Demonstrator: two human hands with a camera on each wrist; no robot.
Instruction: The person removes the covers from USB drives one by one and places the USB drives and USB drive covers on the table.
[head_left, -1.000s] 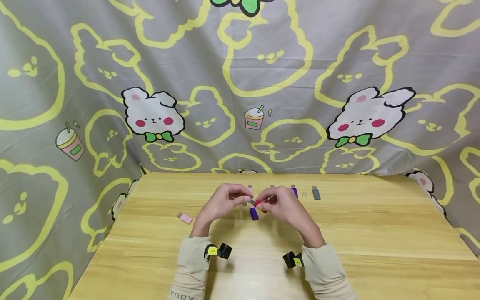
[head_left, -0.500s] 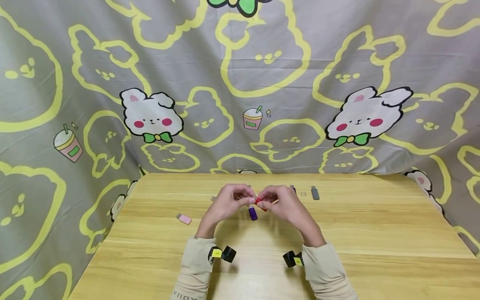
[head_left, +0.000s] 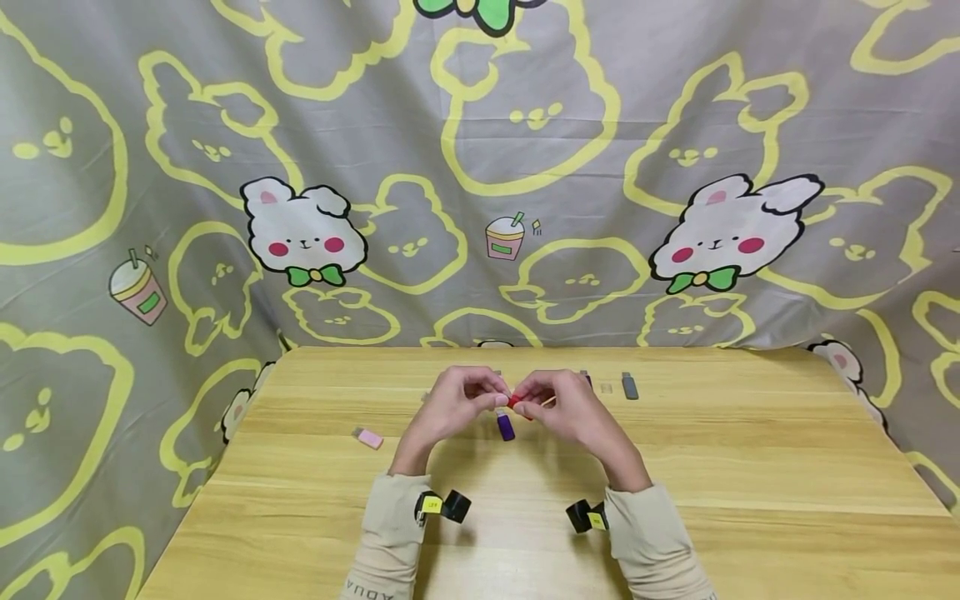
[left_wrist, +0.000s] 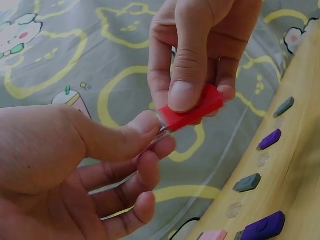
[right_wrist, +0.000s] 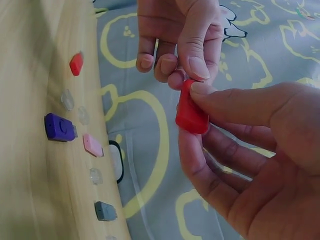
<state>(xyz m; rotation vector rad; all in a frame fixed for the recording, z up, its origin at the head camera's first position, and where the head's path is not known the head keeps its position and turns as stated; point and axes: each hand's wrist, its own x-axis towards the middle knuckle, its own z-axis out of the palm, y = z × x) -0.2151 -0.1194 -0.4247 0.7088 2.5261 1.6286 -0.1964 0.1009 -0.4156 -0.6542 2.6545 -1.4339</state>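
Observation:
A red USB flash drive (right_wrist: 191, 110) is held between the thumb and fingers of my right hand (head_left: 558, 404), up off the table at the middle. My left hand (head_left: 463, 404) meets it from the other side, its thumb and index finger pinching a clear cap (left_wrist: 162, 131) at the drive's plug end. The left fingertips mostly hide the plug. Below the hands in the head view lies a purple USB drive (head_left: 506, 427), its plug pointing away from me. Farther left on the wood is a pink USB drive (head_left: 369, 437).
Along the table's far side runs a row of drives and clear caps, among them a grey drive (head_left: 631, 387), a clear cap (head_left: 606, 388) and another purple drive (left_wrist: 270, 140). A red piece (right_wrist: 76, 64) lies on the wood. A patterned curtain (head_left: 570, 200) hangs behind.
The left hand has moved slightly right, closer to the right hand. The drive's metal plug, visible between the hands a second ago, is now hidden by the left fingers.

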